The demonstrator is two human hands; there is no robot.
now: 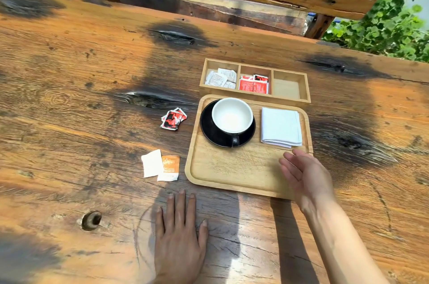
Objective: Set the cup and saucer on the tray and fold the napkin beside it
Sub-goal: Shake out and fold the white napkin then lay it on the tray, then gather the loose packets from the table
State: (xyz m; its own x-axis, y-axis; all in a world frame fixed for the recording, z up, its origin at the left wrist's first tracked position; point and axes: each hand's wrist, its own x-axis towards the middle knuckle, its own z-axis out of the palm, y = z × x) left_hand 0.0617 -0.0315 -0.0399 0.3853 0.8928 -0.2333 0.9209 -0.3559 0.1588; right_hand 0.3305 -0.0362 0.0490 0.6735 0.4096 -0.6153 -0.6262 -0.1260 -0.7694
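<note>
A black cup with a white inside (232,115) stands on a black saucer (209,131) in the far left part of the wooden tray (222,167). Its handle points toward me. A folded white napkin (281,127) lies on the tray to the right of the saucer. My right hand (306,177) hovers open over the tray's near right corner, just below the napkin, holding nothing. My left hand (180,230) rests flat on the table in front of the tray, fingers apart.
A three-compartment wooden box (290,98) sits behind the tray, with white packets (220,77) and red packets (254,84) inside. Red sachets (173,119) and a white and an orange sachet (161,165) lie left of the tray. A bench and plants stand beyond the table.
</note>
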